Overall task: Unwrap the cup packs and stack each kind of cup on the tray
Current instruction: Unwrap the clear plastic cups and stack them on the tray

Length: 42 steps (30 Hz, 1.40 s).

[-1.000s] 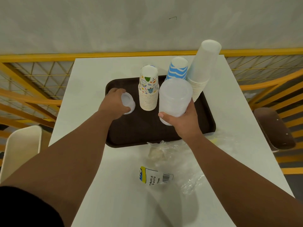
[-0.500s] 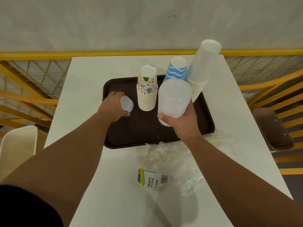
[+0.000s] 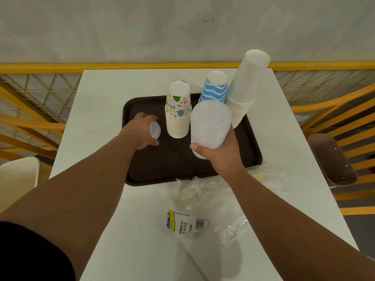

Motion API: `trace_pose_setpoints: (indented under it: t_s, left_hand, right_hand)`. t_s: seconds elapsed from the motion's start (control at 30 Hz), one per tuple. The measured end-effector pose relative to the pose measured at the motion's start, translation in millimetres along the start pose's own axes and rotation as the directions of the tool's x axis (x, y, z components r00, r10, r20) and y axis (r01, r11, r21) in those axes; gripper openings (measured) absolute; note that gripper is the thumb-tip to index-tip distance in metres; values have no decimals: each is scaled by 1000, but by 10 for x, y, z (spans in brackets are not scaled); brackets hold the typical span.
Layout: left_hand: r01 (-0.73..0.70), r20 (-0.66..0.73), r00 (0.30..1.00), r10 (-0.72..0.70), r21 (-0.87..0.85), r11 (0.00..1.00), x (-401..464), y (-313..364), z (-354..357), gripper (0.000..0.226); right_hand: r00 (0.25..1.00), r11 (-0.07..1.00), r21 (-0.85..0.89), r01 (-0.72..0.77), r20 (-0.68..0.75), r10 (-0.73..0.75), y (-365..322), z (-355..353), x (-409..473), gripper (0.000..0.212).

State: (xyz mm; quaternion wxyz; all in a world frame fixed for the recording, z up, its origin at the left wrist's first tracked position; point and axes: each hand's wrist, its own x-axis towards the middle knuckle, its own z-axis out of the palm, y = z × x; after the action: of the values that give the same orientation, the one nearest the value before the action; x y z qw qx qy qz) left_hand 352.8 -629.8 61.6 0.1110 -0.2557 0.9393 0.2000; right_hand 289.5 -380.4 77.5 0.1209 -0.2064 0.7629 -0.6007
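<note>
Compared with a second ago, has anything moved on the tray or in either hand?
Very little. The left hand keeps its grip on the single clear cup, now slightly nearer the patterned stack. The right hand still holds the clear cup stack over the tray. The other stacks and wrappers stayed put.

The clear stack [image 3: 210,126] hides the lower part of the striped stack [image 3: 215,86] — and the right hand [image 3: 221,155] covers its own base. The wrapper label [image 3: 183,222] reads only partly; its first letters are cut off by a fold.
</note>
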Motion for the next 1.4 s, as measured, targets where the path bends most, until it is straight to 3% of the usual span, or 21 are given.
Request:
trace_pose_setpoints:
  t_s: [0.17, 0.47, 0.67, 0.77, 0.83, 0.9, 0.97, 1.0, 1.1, 1.17, 1.27, 1.4]
  left_hand:
    - [8, 28, 1000, -9, 59, 998, -6, -16, -13, 104]
    - [-10, 50, 999, 5, 106, 994, 25, -14, -7, 94]
    - [25, 68, 997, -36, 145, 989, -78, -18, -119, 116]
    - [64, -56, 997, -60, 77, 995, -278, 15, -335, 88]
    - [-19, -339, 941, -4, -65, 998, -473, 149, -492, 49]
    - [-226, -630, 771, 94, -132, 965, -719, 387, -624, 22]
    - [-422, -759, 628, 170, -149, 894, -948, 689, -748, 15]
    - [-494, -775, 602, 193, -172, 852, -1043, 849, -818, 13]
    - [-638, -671, 632, 387, -168, 751, -1196, 1246, -1024, 18]
    - [-603, -426, 745, 514, -100, 791, -1190, 1416, -1106, 43]
    - [-454, -116, 881, 459, 66, 888, -1160, 1551, -1139, 68]
    - [-419, -45, 903, 426, 120, 900, -1170, 1602, -1105, 67]
  right_hand:
    - [1000, 1000, 5, 6, 5, -6, -6, -1, -12, 84]
    - [1000, 1000, -6, 9, 11, -9, -10, 13, -34, 87]
    - [1000, 1000, 0, 14, 5, -14, -41, 11, -42, 89]
    - [1000, 1000, 23, 6, 6, -6, -72, -2, -39, 88]
    - [1000, 999, 38, -3, 7, 3, -95, -12, -38, 87]
    - [1000, 999, 38, -5, 11, 5, -123, -21, -42, 87]
    - [1000, 1000, 29, -4, 16, 4, -153, -38, -49, 88]
    - [1000, 1000, 29, -5, 18, 5, -165, -52, -55, 87]
    - [999, 1000, 23, -14, 31, 13, -185, -92, -74, 83]
    - [999, 1000, 6, -24, 47, 23, -195, -105, -91, 82]
    - [997, 999, -4, -38, 68, 38, -225, -107, -117, 84]
    - [996, 999, -27, -28, 81, 30, -247, -104, -141, 91]
